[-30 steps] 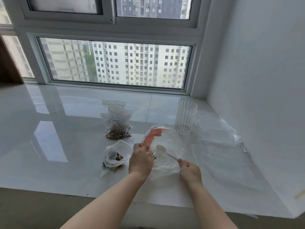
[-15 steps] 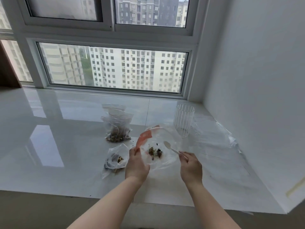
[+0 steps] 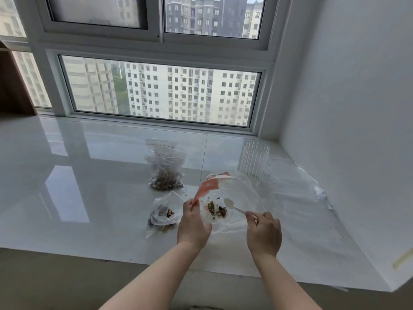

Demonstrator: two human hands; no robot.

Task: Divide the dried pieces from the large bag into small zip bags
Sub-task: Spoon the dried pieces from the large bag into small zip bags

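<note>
The large clear bag [image 3: 241, 193] with an orange-red strip along its mouth lies open on the white sill, a small heap of dried pieces [image 3: 216, 210] inside it. My left hand [image 3: 193, 224] grips the bag's mouth by the orange strip. My right hand [image 3: 263, 233] holds a white plastic spoon [image 3: 233, 205], its bowl inside the bag just right of the pieces. A small zip bag [image 3: 164, 214] with some pieces lies to the left of my left hand. Behind it a fuller small zip bag [image 3: 166, 173] stands upright.
A clear ribbed cup [image 3: 253, 163] stands behind the large bag. A crumpled clear plastic sheet [image 3: 295, 189] covers the sill at the right, by the white wall. The sill's front edge runs just below my wrists. The window is at the back.
The large bag's mouth has been lifted and tilted so the pieces show inside. The spoon has drawn back to the right of the pieces. The camera has tilted upward.
</note>
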